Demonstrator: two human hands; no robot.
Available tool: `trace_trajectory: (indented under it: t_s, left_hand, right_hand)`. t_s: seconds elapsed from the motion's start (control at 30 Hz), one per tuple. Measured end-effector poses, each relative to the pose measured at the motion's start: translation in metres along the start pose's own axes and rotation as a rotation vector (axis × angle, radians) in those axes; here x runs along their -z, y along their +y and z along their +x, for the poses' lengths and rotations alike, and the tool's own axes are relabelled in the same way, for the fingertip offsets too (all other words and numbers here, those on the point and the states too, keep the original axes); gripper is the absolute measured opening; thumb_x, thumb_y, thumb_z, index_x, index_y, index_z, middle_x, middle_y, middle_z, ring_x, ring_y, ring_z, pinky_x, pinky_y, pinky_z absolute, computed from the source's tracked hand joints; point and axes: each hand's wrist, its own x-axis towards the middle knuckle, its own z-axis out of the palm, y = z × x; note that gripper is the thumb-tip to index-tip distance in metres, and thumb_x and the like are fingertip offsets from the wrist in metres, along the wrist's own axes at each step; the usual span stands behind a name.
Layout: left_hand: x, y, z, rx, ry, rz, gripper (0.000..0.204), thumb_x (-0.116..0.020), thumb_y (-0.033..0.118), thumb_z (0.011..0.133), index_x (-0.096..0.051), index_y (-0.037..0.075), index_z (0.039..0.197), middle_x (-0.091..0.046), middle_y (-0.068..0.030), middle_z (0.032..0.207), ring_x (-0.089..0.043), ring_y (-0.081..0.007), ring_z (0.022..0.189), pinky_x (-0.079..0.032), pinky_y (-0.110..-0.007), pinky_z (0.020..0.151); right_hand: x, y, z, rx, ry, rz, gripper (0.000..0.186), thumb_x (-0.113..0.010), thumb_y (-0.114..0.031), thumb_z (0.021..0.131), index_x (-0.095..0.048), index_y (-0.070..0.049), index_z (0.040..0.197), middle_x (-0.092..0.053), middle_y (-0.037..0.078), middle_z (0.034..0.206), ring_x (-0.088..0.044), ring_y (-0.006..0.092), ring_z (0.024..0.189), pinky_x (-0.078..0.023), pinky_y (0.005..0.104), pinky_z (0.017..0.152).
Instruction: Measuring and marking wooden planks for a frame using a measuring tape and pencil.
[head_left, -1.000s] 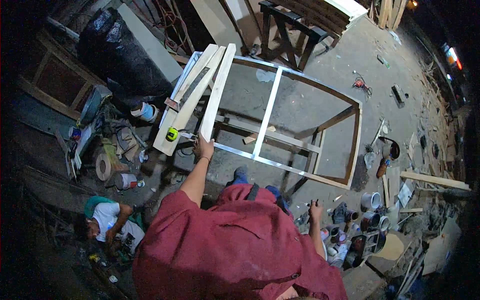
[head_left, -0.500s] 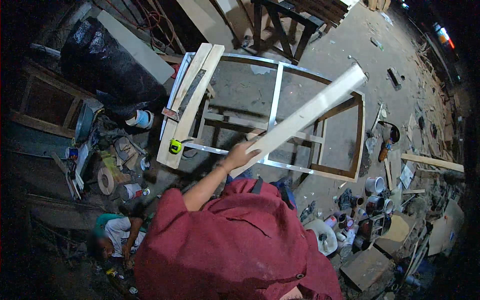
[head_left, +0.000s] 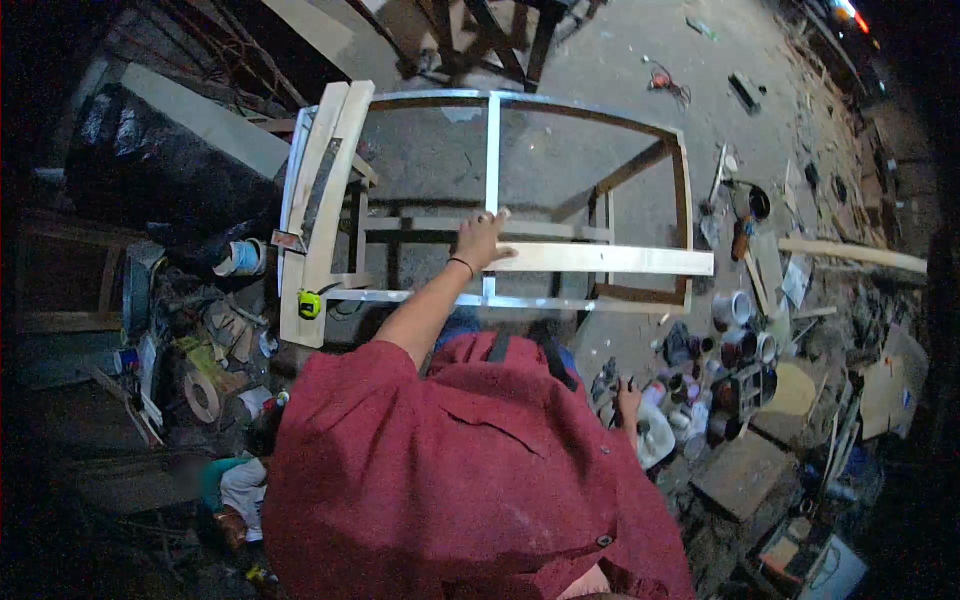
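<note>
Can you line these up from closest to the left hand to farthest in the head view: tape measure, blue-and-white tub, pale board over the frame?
1. Pale board: at the left hand, stretching right.
2. Tape measure: left, on a plank.
3. Blue-and-white tub: farther left.

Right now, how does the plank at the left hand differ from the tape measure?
The plank is long and pale; the tape measure is compact and yellow-green. The plank runs rightward from the left hand, across the frame in this view; the tape measure sits on boards at the frame's left end, away from either hand. Both look bright.
</note>
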Motion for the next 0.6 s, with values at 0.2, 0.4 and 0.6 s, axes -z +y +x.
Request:
trace_trajectory:
  t_s: [0.2,0.4,0.6]
  left_hand:
    - [-0.014,-0.077,-0.048,0.36,0.574,-0.628,0.058,-0.075,0.031,0.09,-0.056,0.003,0.137,-0.056,-0.0251,0.136,-0.05,-0.0439,0.128,-0.038,-0.053,0.109]
    - [0.002,-0.184,-0.217,0.821,0.557,-0.171,0.082,-0.078,0.028,0.088,-0.035,0.014,0.157,-0.04,-0.0223,0.156,-0.033,-0.0451,0.144,-0.028,-0.06,0.116]
    - [0.004,-0.273,-0.314,1.077,0.404,-0.232,0.083,-0.081,0.036,0.084,-0.04,0.031,0.156,-0.041,-0.0192,0.157,-0.031,-0.0393,0.148,-0.03,-0.062,0.115]
  right_hand:
    - [-0.023,0.052,-0.035,-0.271,-0.088,-0.174,0.047,-0.068,-0.043,0.097,-0.07,0.004,0.102,-0.071,0.015,0.082,-0.065,0.0281,0.073,-0.05,0.0437,0.07]
    - [-0.041,0.113,-0.013,-0.267,-0.162,-0.379,0.054,-0.069,-0.048,0.095,-0.072,0.004,0.108,-0.074,0.018,0.093,-0.068,0.0317,0.085,-0.052,0.045,0.077]
    - [-0.049,0.093,0.042,-0.195,-0.268,-0.35,0.057,-0.07,-0.05,0.093,-0.072,0.005,0.111,-0.074,0.022,0.102,-0.069,0.0348,0.093,-0.052,0.0452,0.083]
